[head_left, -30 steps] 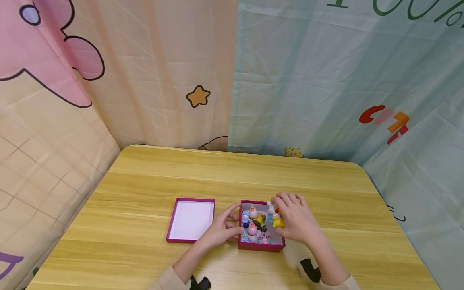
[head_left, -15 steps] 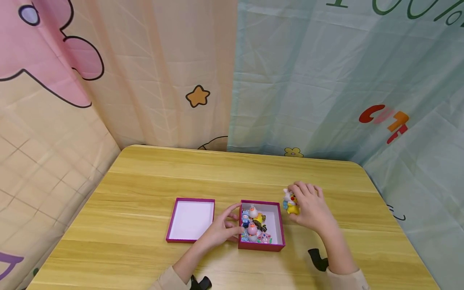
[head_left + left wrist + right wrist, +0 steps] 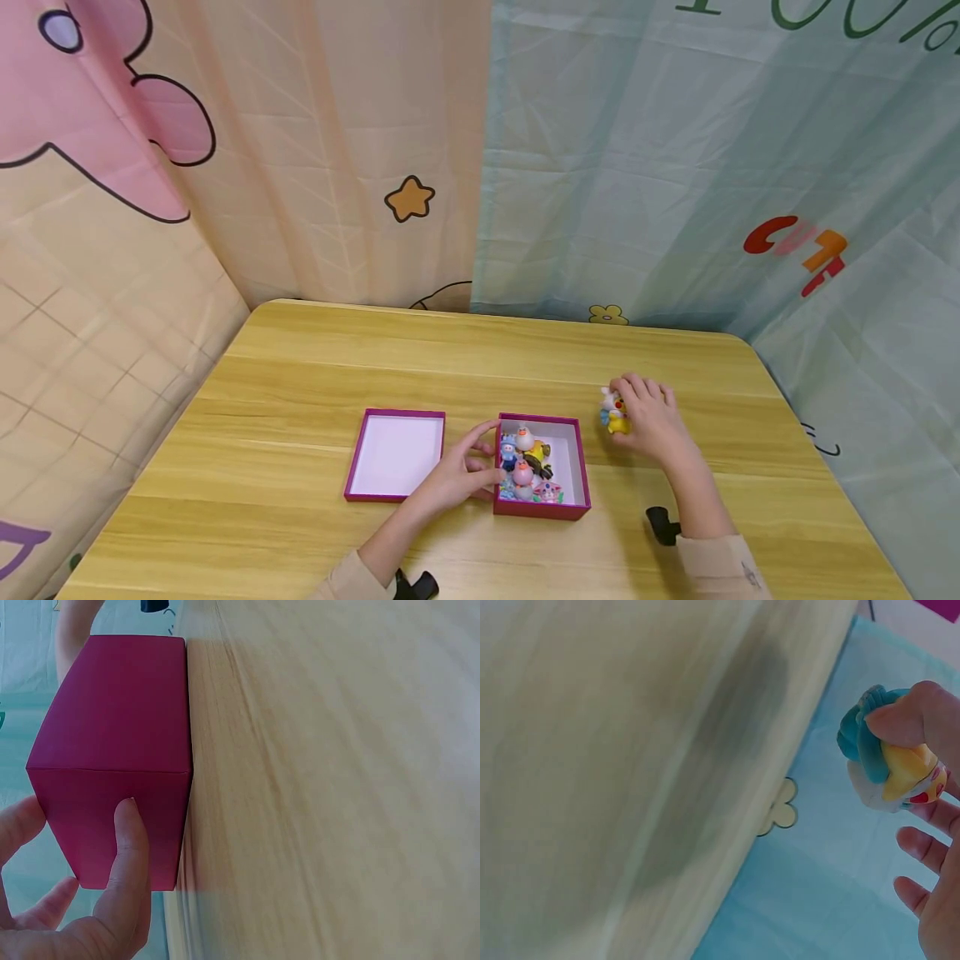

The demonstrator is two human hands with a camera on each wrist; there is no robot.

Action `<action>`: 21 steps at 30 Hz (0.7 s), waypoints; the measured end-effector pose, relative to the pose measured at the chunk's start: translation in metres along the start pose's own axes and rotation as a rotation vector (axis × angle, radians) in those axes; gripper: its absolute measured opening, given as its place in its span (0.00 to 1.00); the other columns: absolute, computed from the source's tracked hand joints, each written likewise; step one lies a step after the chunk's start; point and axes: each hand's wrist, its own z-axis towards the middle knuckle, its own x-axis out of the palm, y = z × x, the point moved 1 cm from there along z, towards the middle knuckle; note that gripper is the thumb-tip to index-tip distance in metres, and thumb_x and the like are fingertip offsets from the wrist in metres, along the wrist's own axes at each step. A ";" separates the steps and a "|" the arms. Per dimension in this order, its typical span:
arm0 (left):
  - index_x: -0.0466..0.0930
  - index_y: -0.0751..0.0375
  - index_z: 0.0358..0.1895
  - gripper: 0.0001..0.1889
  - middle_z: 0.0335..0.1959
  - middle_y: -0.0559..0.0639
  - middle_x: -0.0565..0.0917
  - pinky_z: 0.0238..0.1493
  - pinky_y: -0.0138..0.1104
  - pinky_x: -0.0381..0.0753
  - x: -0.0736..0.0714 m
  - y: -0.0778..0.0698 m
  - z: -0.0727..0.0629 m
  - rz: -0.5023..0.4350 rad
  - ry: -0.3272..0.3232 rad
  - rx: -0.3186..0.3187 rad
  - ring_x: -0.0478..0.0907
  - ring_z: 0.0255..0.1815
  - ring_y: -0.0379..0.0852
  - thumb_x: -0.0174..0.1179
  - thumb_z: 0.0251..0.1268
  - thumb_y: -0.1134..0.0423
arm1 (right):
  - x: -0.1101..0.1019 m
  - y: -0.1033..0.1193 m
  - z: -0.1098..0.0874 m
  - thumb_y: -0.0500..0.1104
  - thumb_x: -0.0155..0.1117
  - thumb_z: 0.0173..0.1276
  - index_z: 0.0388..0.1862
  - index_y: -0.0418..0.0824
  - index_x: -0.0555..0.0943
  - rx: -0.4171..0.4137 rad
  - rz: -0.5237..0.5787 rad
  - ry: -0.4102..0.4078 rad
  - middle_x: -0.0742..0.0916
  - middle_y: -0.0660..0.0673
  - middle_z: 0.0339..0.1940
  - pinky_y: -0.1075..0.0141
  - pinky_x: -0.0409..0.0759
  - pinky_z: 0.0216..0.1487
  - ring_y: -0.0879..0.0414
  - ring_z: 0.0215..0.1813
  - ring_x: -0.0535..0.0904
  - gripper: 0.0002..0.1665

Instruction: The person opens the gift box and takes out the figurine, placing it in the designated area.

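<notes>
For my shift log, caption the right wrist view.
Right hand holding a yellow, blue and white figurine, light-blue curtain behind.

Place: curtained nook; home or studio, I cannot tell. Bench [image 3: 420,358], one, wood-grain. Peach curtain [image 3: 337,125], printed with star [image 3: 410,199] and pink cartoon figure [image 3: 90,108]. Blue curtain [image 3: 615,183], printed with lettering [image 3: 825,250] and flower [image 3: 608,316]. Both hang round the bench.
</notes>
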 end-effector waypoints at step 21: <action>0.55 0.56 0.69 0.37 0.49 0.64 0.67 0.33 0.47 0.84 -0.001 0.001 0.001 0.014 0.007 0.002 0.76 0.34 0.44 0.61 0.57 0.70 | 0.020 -0.021 0.015 0.40 0.71 0.44 0.54 0.37 0.64 0.032 -0.014 0.115 0.68 0.35 0.56 0.38 0.59 0.58 0.37 0.56 0.61 0.39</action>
